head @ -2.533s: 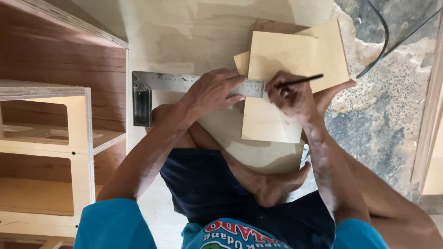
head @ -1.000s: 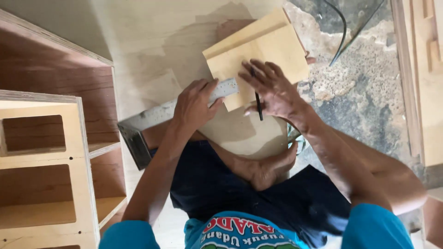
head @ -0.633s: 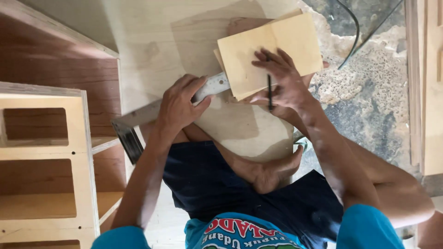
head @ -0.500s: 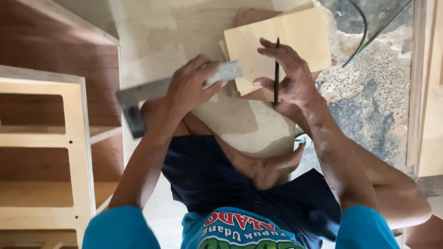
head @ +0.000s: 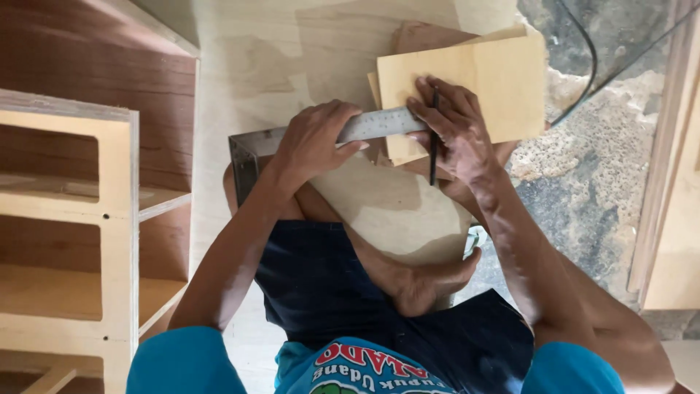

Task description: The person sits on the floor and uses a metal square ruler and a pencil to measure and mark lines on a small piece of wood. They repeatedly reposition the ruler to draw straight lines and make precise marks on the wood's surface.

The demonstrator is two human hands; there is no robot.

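Pale plywood sheeting (head: 248,44) covers the floor where the person sits, with rough mottled concrete (head: 583,168) showing off to the right. Fingers of the left hand (head: 315,138) are curled down and closed over the steel blade of a try square (head: 379,124), pinning it flat; its dark stock (head: 245,165) hangs at the near left end, beside the wrist. Fingers of the right hand (head: 452,131) are spread and pressed flat on a small plywood panel (head: 496,80), and a thin black pencil (head: 433,146) is tucked between them, pointing up and down along the hand. Blade and panel meet at the panel's left edge, right where the two hands come nearly together. Under that panel lie one or two more offcuts, a brownish one (head: 423,35) peeking out at the top. Closer in, a bare foot (head: 430,281) rests on the sheet by the dark shorts. Off to the left stands an open plywood cabinet frame (head: 117,219) with shelves, and black cables (head: 590,66) trail over the concrete at upper right
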